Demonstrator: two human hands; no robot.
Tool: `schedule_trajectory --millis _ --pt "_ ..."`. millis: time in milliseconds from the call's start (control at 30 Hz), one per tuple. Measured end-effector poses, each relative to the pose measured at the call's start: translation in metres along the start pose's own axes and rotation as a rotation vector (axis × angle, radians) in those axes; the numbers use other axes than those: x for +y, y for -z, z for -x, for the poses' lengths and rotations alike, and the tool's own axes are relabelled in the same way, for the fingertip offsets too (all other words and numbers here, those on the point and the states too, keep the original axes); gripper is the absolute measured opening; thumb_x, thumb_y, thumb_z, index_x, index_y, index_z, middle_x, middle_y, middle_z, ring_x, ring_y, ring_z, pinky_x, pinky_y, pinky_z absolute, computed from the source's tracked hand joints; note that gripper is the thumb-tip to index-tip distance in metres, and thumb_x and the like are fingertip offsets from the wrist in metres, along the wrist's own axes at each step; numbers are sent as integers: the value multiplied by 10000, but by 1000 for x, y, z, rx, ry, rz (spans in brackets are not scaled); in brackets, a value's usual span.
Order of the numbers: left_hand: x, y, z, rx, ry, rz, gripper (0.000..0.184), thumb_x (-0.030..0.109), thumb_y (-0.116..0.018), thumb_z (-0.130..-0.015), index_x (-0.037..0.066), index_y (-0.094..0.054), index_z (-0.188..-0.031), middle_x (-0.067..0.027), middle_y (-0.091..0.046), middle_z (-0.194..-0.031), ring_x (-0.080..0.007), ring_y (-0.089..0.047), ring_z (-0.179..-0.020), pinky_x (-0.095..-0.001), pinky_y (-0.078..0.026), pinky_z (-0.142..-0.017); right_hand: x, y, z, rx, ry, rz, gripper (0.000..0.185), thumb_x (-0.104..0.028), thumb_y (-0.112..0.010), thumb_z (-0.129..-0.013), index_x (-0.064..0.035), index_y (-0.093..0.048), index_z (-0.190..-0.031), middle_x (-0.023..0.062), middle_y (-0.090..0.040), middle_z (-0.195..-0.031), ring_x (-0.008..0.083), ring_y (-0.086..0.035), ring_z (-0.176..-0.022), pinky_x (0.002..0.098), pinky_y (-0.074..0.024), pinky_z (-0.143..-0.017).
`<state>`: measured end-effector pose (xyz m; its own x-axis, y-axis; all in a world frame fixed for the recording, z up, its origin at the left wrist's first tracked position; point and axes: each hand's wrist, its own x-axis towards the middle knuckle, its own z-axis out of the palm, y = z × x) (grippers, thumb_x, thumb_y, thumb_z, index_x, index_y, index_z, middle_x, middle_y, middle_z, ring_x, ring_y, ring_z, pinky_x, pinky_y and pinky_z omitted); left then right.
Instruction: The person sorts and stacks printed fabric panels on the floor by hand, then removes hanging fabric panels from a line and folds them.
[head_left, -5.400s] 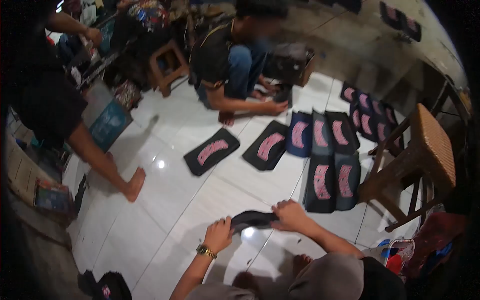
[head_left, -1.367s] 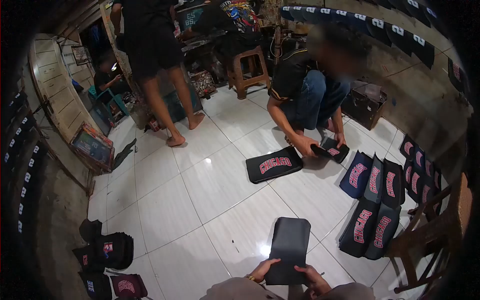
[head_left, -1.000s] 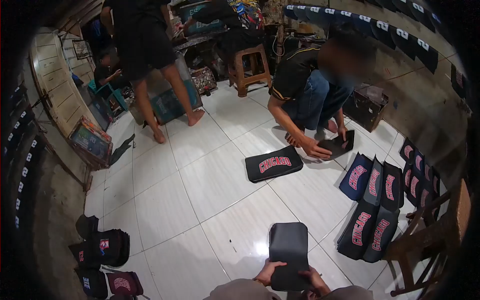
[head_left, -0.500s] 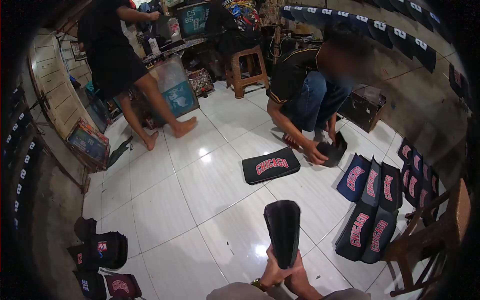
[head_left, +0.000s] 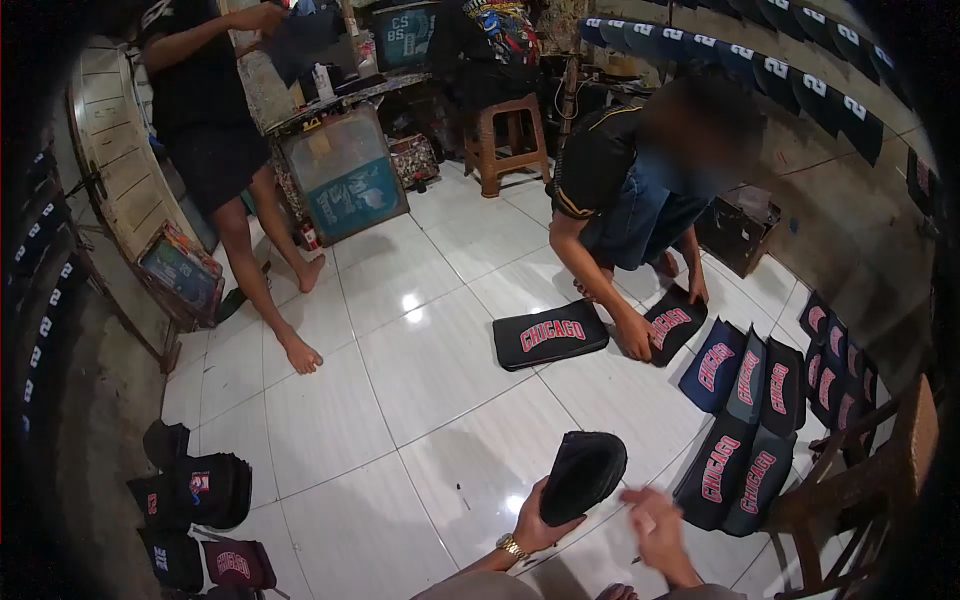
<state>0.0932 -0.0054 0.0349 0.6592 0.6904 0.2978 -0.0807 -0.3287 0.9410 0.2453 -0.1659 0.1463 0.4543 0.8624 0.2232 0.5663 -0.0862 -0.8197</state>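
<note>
My left hand (head_left: 545, 520), with a gold watch on the wrist, grips a curved dark fabric piece (head_left: 583, 475) near the bottom centre. Just to the right of that piece is my right hand (head_left: 658, 535), off the fabric, its fingers partly bent and blurred. Beyond them on the floor lies a black CHICAGO piece (head_left: 552, 336). A crouching person (head_left: 625, 180) has both hands on another black CHICAGO piece (head_left: 672, 325). Rows of dark CHICAGO pieces (head_left: 718, 470) lie to the right.
A brown stool (head_left: 860, 460) stands at the right edge, another stool (head_left: 505, 145) at the back. A second person (head_left: 205, 120) stands at the left on the tiled floor (head_left: 370, 480). Stacks of dark pieces (head_left: 210, 490) lie at lower left; printed pieces hang on the right wall.
My right hand has come off the dark piece and moved right; the piece now tilts in my left hand. The crouching person's piece now lies flat, lettering up. The standing person has stepped nearer.
</note>
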Motion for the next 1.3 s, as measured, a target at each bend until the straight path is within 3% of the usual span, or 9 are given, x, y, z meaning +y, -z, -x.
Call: schedule_trajectory --millis 100,233,433,533,767,933,1067,1200,1300 --pt "0 -3 2 68 65 -85 878 298 -920 -602 14 -453 -1289 -158 -613 -1135 -245 -640 -1022 -367 -525 -873 -112 55 -62 -71 113 -211 605 -183 -505 -943 8 -307 -1482 164 -680 -1021 250 -665 -881 362 -485 -874" --pt "8 0 14 73 174 -168 881 284 -926 -558 46 -460 -1266 -143 -614 -1137 -238 -636 -1030 -363 -522 -878 -219 86 -128 -514 -11 -628 827 -235 -521 -934 -116 2 -1563 191 -676 -931 214 -657 -756 312 -505 -777" --pt "-11 -3 30 30 90 47 786 225 -876 -644 51 -447 -1280 -89 -635 -1171 -203 -630 -1055 -364 -500 -938 -240 61 -151 -281 409 -458 766 -229 -523 -967 -48 -60 -1550 142 -643 -898 198 -616 -762 310 -494 -749" --pt "-7 -1 28 7 90 52 789 218 -879 -637 49 -454 -1280 -90 -633 -1172 -202 -629 -1058 -363 -499 -937 -166 -7 -113 -208 441 698 827 -578 -486 -912 23 -325 -1457 298 -408 -1393 433 -391 -1302 519 -276 -1107" --pt "0 1 22 -24 89 68 795 200 -886 -620 43 -469 -1278 -94 -630 -1175 -200 -626 -1063 -360 -497 -936 -148 -12 -95 -245 437 753 1023 -794 -308 -856 -14 -226 -1512 267 -195 -1556 439 -173 -1447 603 -158 -1143" --pt "-2 5 31 -42 85 88 800 187 -891 -607 38 -480 -1278 -96 -627 -1178 -198 -624 -1067 -358 -496 -934 -103 -22 -98 -606 320 523 968 -737 -442 -852 -26 -286 -1491 251 -237 -1543 420 -233 -1425 617 -183 -1121" --pt "0 9 34 -61 88 92 804 176 -895 -598 35 -489 -1277 -99 -625 -1180 -197 -623 -1070 -356 -494 -933 -120 -11 -95 -188 456 767 971 -731 -471 -854 -26 -275 -1493 251 -235 -1541 404 -261 -1415 566 -210 -1135" --pt "3 10 38 -71 97 104 809 166 -900 -588 31 -497 -1276 -101 -622 -1181 -195 -621 -1073 -355 -493 -932 -86 -17 -104 -722 454 279 1090 -751 -549 -781 11 -234 -1495 331 -208 -1516 456 -340 -1362 539 -318 -1092" --pt "9 7 32 -90 81 115 812 158 -903 -581 29 -504 -1276 -102 -621 -1183 -194 -620 -1076 -353 -492 -932 -135 17 -127 -835 -57 726 965 -629 -644 -794 172 -442 -1292 241 -693 -976 340 -703 -812 423 -562 -784"
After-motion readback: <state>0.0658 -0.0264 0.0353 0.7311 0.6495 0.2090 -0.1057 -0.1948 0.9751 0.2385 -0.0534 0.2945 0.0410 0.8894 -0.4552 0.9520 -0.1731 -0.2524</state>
